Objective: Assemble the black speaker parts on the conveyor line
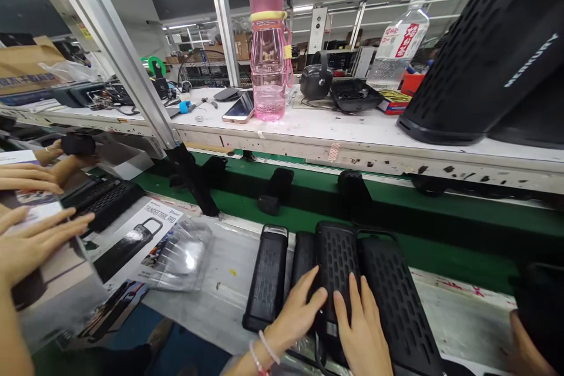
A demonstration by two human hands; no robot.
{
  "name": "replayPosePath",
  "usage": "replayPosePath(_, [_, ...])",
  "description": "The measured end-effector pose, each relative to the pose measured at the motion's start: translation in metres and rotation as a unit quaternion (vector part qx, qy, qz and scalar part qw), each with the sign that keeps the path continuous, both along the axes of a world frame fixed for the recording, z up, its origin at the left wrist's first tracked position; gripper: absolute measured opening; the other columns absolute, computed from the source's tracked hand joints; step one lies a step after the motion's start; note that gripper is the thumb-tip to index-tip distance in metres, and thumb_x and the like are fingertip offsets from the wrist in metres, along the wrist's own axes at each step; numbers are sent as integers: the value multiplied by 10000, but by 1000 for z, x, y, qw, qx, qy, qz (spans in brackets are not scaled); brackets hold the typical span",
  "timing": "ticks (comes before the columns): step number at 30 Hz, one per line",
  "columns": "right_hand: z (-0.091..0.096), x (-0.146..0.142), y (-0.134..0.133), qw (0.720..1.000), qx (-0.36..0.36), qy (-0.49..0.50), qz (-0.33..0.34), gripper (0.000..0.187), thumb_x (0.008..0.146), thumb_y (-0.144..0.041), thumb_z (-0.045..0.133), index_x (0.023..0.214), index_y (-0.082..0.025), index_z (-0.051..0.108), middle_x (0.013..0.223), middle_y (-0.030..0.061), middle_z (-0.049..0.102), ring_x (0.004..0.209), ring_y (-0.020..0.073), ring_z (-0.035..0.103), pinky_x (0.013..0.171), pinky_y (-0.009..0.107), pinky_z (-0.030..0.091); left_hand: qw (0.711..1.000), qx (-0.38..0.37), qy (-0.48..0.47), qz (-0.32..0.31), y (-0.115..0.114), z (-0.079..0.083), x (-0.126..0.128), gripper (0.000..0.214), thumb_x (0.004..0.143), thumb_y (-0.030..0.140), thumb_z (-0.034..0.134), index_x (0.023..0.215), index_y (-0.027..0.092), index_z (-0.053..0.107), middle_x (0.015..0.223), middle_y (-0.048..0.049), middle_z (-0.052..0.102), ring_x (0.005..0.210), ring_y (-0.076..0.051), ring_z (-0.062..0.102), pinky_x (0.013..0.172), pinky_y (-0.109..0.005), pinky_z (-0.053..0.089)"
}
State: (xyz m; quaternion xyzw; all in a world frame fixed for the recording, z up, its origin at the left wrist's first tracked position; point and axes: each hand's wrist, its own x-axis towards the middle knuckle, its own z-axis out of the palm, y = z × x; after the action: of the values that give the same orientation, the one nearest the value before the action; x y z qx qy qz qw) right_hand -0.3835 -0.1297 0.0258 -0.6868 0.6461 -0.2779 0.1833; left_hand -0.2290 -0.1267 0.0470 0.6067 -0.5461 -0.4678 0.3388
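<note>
Speaker (pixel 337 251) looks stiff, fairly heavy, best taken by its sides; left grip (pixel 298 310) and right grip (pixel 365 330) rest spread against it

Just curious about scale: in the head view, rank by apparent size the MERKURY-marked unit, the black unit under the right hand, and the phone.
1. MERKURY-marked unit
2. Touched black unit
3. Phone
Nearness may sway this.

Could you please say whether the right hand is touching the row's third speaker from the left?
Touching: the head view shows the right hand with fingers on the third speaker.
</note>
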Motion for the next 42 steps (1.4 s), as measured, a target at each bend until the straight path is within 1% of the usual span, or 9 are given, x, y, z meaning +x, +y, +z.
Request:
replayPosePath(3, [6,1,1,1000,3,3,-17,770,892,-649,216,1425,-116,370,1504,152,277,1371,333,272,1093,543,301,982,-34,-144,118,-3,-17,32,457,895,407,444,1287,194,543,1435,-93,425,1364,-212,338,1154,-330,220])
replayPosePath(6, [11,2,1,1000,9,4,-19,754,890,-645,232,1408,-124,402,1493,149,303,1348,339,318,1073,545,334,959,7,-208,191,-1,-39,56,737,820,405,556,1447,121,293,1469,-216,270,1392,-357,229,1131,-489,189])
replayPosePath(9, [13,0,-1,1000,-5,13,-4,740,897,-628,239,1377,-101,440,1479,158,327,1341,332,330,1077,527,337,948,58,-239,201,3,-58,63,999,697,403,690,1492,158,137,1443,-261,267,1292,-453,364,1019,-543,328])
replayPosePath(13, [10,-3,-3,1000,-18,18,2,701,906,-602,251,1358,-111,466,1472,148,340,1336,324,342,1083,513,338,938,70,-276,196,6,-67,62,989,693,345,679,1494,234,111,1397,-216,354,1160,-406,518,934,-489,415])
replayPosePath(19, [8,-5,-2,1000,-12,12,-1,656,910,-585,266,1353,-151,479,1479,118,334,1332,319,346,1072,516,357,943,52,-264,196,7,-62,68,958,706,341,661,1487,237,117,1387,-154,408,1202,-310,513,944,-383,433])
replayPosePath(28, [17,-5,2,1000,17,-5,13,644,917,-561,269,1352,-137,483,1490,122,312,1346,324,321,1068,539,357,948,51,-266,168,-2,-60,62,969,688,352,673,1486,256,133,1371,-148,431,1140,-317,557,887,-394,460])
replayPosePath(33, [31,-27,21,995,-79,-58,13,429,942,-428,376,1302,-237,509,1428,61,405,1289,256,412,1075,474,376,938,56,-292,178,-7,-61,75,933,723,379,652,1484,240,130,1320,-150,462,1120,-315,566,884,-401,460])
replayPosePath(37, [40,-68,43,981,-161,-57,-88,375,914,-411,429,1207,-216,557,1284,86,527,1188,276,492,1038,495,390,931,52,-322,164,-8,-54,79,873,783,414,608,1482,173,143,1360,-207,403,1191,-367,497,938,-484,427])
replayPosePath(42, [20,-109,76,956,-89,-105,-259,520,817,-543,471,1135,-146,575,1164,151,575,1094,343,541,943,540,444,942,-128,-303,63,5,-23,43,504,897,361,469,1375,221,395,1463,-119,296,1363,-286,289,1113,-448,289])
